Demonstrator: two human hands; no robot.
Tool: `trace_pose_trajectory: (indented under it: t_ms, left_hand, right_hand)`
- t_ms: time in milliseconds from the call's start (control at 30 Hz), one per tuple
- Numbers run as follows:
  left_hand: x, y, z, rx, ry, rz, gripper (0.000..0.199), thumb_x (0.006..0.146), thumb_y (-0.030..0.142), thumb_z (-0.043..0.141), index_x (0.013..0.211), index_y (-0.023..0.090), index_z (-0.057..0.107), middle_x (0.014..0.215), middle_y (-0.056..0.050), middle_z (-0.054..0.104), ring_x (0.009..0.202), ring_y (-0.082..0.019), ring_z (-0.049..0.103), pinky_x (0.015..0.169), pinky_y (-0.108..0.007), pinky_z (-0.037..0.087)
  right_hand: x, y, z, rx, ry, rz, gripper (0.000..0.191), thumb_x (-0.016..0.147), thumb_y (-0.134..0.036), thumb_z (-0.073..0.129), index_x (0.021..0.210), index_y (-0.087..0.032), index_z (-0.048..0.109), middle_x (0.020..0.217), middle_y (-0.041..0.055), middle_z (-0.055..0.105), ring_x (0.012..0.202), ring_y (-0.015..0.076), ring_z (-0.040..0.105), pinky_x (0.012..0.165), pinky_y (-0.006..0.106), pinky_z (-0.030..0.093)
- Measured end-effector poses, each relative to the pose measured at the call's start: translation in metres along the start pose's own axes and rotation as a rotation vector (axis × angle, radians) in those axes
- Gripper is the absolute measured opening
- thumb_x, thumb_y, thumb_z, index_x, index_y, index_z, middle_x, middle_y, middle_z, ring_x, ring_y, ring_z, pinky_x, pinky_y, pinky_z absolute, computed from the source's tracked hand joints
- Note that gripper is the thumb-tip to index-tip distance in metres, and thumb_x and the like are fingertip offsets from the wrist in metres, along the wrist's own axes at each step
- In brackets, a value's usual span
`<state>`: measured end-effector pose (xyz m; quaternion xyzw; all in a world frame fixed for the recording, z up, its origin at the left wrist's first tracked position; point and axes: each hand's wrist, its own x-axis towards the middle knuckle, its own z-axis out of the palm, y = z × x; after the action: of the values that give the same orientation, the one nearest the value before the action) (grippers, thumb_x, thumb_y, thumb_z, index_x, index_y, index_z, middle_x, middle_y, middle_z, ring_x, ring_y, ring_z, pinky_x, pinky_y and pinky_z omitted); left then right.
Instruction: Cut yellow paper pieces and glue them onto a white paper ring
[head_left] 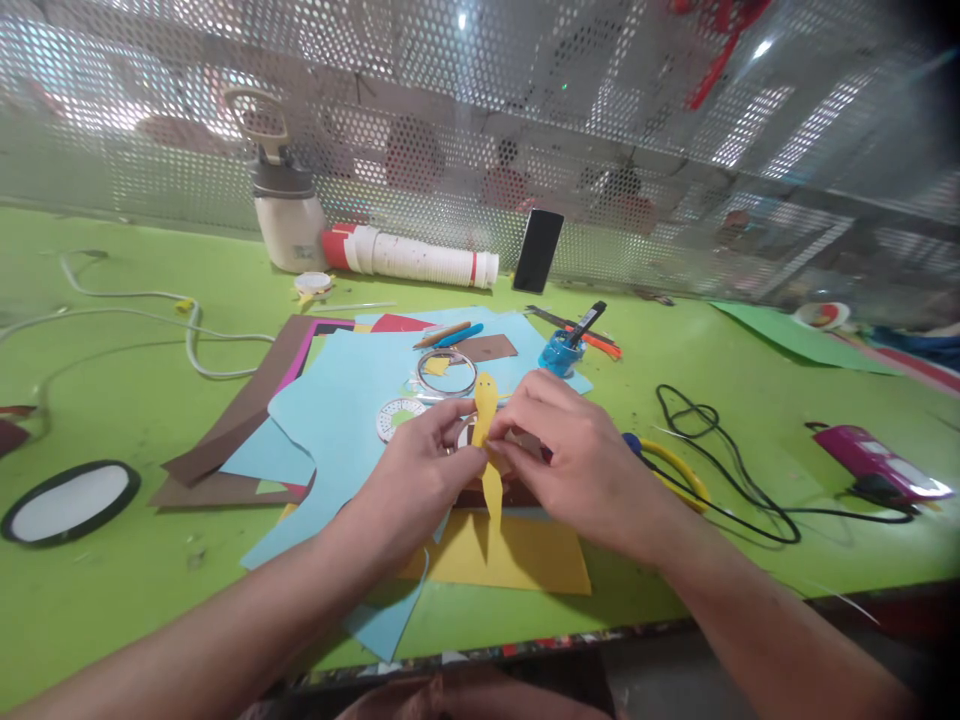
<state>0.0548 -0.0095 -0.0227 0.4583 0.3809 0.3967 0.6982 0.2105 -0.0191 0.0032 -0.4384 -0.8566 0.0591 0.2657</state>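
A yellow paper snake cutout with two small eye dots and a thin tapering tail stands upright between my hands. My left hand pinches it from the left at mid-body. From the right, my right hand has its fingertips closed on the same part of the cutout. Behind the fingers, a small white and dark piece is mostly hidden. Below the tail lies a yellow paper sheet, and light blue paper spreads to the left. A clear tape roll and a white printed ring lie just beyond my left hand.
Pens and a blue pot holding a dark cutter lie farther back. Scissors with yellow handles and a black cable run right, near a magenta device. A bottle and phone stand by the mesh.
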Motion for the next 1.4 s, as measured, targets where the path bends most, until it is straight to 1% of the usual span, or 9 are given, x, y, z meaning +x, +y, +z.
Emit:
trace_pose_trajectory:
  t_ms: [100,200,400,600,867,1000,1133,1233,1400]
  left_hand:
    - [-0.001,0.003,0.002,-0.052,-0.020,-0.030,0.037,0.067,0.006,0.055,0.101,0.015,0.063,0.068,0.003,0.062,0.062,-0.013,0.061,0.064,-0.027,0.050]
    - [-0.001,0.003,0.003,-0.054,-0.023,-0.030,0.039,0.067,0.003,0.054,0.103,0.015,0.062,0.079,0.000,0.068,0.069,-0.015,0.066,0.064,-0.025,0.051]
    - [0.000,0.000,0.002,-0.103,-0.041,-0.038,0.041,0.068,0.004,0.055,0.107,0.014,0.061,0.089,-0.004,0.071,0.077,-0.018,0.068,0.065,-0.026,0.052]
    - [0.000,0.000,0.002,-0.108,-0.044,-0.037,0.040,0.067,0.004,0.059,0.106,0.014,0.061,0.089,-0.004,0.071,0.078,-0.018,0.068,0.067,-0.026,0.052]
    - [0.000,-0.001,0.002,-0.125,-0.053,-0.036,0.036,0.070,0.005,0.056,0.104,0.015,0.063,0.085,-0.003,0.071,0.072,-0.016,0.067,0.068,-0.029,0.054]
    - [0.000,-0.001,0.002,-0.123,-0.041,-0.032,0.035,0.071,0.007,0.057,0.105,0.015,0.063,0.086,-0.003,0.072,0.076,-0.018,0.068,0.068,-0.028,0.054]
    - [0.000,-0.002,0.002,-0.136,-0.043,-0.033,0.039,0.071,0.006,0.056,0.108,0.016,0.063,0.089,-0.004,0.073,0.078,-0.018,0.070,0.069,-0.028,0.054]
    - [0.001,-0.003,0.001,-0.107,-0.047,-0.023,0.041,0.071,0.004,0.054,0.109,0.016,0.063,0.090,-0.003,0.072,0.078,-0.017,0.069,0.068,-0.026,0.053]
    - [0.000,-0.003,0.002,-0.057,-0.056,-0.015,0.039,0.073,0.006,0.054,0.109,0.017,0.063,0.088,-0.003,0.072,0.078,-0.017,0.069,0.067,-0.026,0.053]
  right_hand:
    - [0.000,0.001,-0.001,0.036,0.004,-0.021,0.012,0.085,-0.005,0.057,0.077,-0.014,0.061,0.079,0.0044,0.052,0.080,0.0181,0.050,0.071,0.031,0.042]
    - [0.001,0.003,0.000,0.061,0.016,-0.038,0.013,0.086,-0.006,0.057,0.078,-0.016,0.060,0.079,0.0036,0.052,0.079,0.0178,0.050,0.070,0.031,0.042]
    - [0.001,0.008,-0.001,0.083,0.016,-0.014,0.011,0.085,-0.007,0.060,0.079,-0.016,0.061,0.078,0.0022,0.053,0.079,0.0173,0.051,0.071,0.031,0.042]
    - [-0.001,0.006,-0.002,0.057,-0.023,-0.003,0.009,0.085,-0.008,0.060,0.079,-0.015,0.063,0.079,0.0039,0.054,0.079,0.0182,0.051,0.070,0.031,0.042]
    - [-0.002,0.006,-0.003,0.012,-0.007,-0.006,0.013,0.085,-0.006,0.057,0.077,-0.015,0.060,0.078,0.0040,0.052,0.080,0.0189,0.050,0.071,0.032,0.042]
    - [-0.003,0.006,-0.006,-0.012,-0.009,-0.006,0.012,0.087,-0.008,0.056,0.079,-0.016,0.061,0.080,0.0052,0.053,0.082,0.0200,0.051,0.074,0.033,0.043]
    - [-0.005,0.003,-0.006,-0.070,-0.023,0.027,0.005,0.087,-0.014,0.058,0.087,-0.014,0.063,0.083,0.0072,0.054,0.086,0.0228,0.050,0.077,0.036,0.043]
    - [-0.005,0.000,-0.004,-0.136,-0.052,0.054,0.008,0.088,-0.019,0.060,0.088,-0.012,0.064,0.085,0.0092,0.053,0.088,0.0249,0.048,0.077,0.038,0.042]
    - [-0.004,-0.003,-0.001,-0.175,-0.082,0.087,0.004,0.086,-0.017,0.061,0.086,-0.013,0.062,0.087,0.0099,0.053,0.089,0.0259,0.047,0.077,0.039,0.042]
